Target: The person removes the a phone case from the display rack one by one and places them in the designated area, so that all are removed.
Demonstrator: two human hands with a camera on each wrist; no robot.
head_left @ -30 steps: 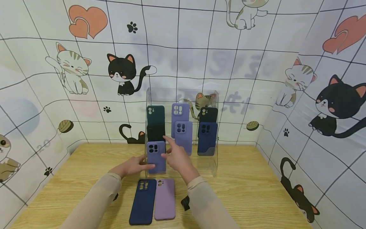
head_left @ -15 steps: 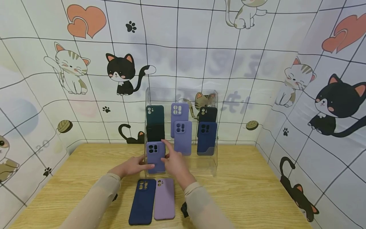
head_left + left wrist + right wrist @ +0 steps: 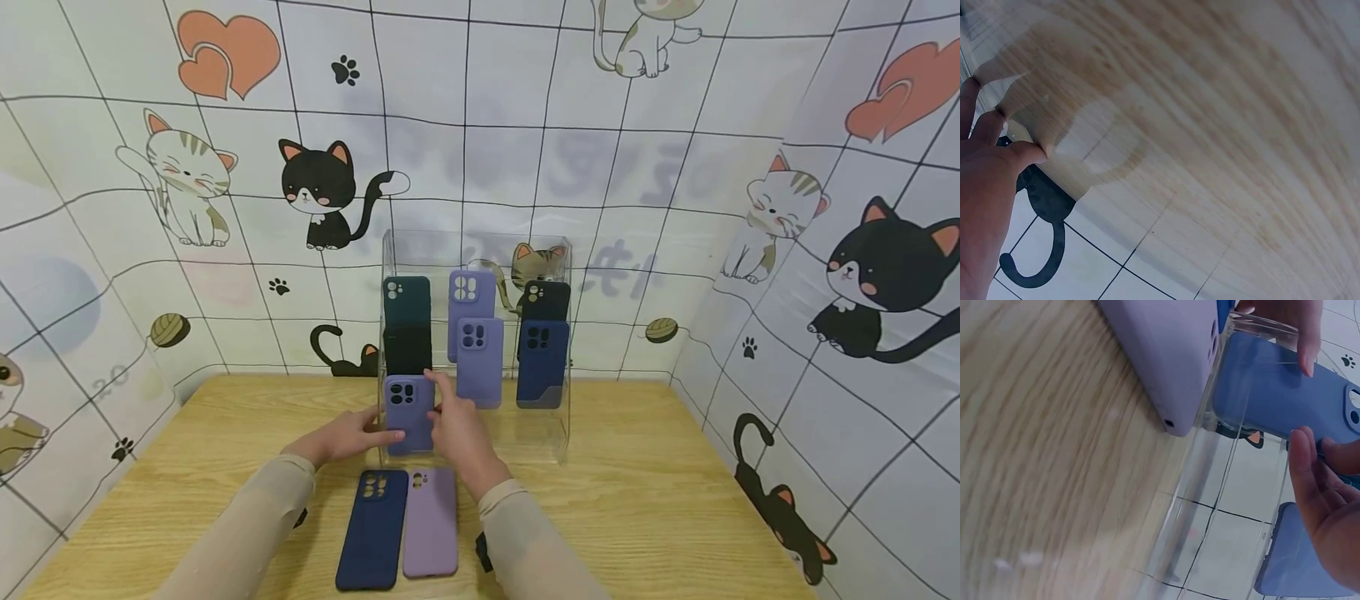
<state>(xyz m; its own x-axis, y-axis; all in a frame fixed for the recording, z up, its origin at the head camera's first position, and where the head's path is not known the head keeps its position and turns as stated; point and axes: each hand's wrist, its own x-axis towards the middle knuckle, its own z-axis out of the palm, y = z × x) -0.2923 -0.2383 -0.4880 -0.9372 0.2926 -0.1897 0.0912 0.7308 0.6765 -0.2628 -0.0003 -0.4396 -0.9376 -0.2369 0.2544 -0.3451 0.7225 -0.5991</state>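
A lavender-blue phone case (image 3: pixel 409 412) stands in the lowest tier, left column, of a clear display stand (image 3: pixel 551 433). My left hand (image 3: pixel 341 435) grips the stand's left edge; its thumb lies on the case's front, and in the left wrist view my fingers (image 3: pixel 999 115) touch the clear panel. My right hand (image 3: pixel 463 433) holds the same case by its right edge, the index finger at the top right corner. From the right wrist view, the case (image 3: pixel 1272 381) leans behind the stand's clear front lip; part of the right hand (image 3: pixel 1335 519) is cut off.
Higher tiers hold a dark green case (image 3: pixel 407 300), a black case (image 3: pixel 408 350), lavender cases (image 3: pixel 480 367), another black case (image 3: pixel 546 296) and a navy case (image 3: pixel 543 367). In front lie a navy case (image 3: pixel 372 529) and a pinkish-purple case (image 3: pixel 431 525) on the wooden table (image 3: pixel 637 500).
The lavender-blue case has slid slightly down in its tier. My right hand and its index fingertip have moved a little lower with it. The left hand stays at the stand's left edge.
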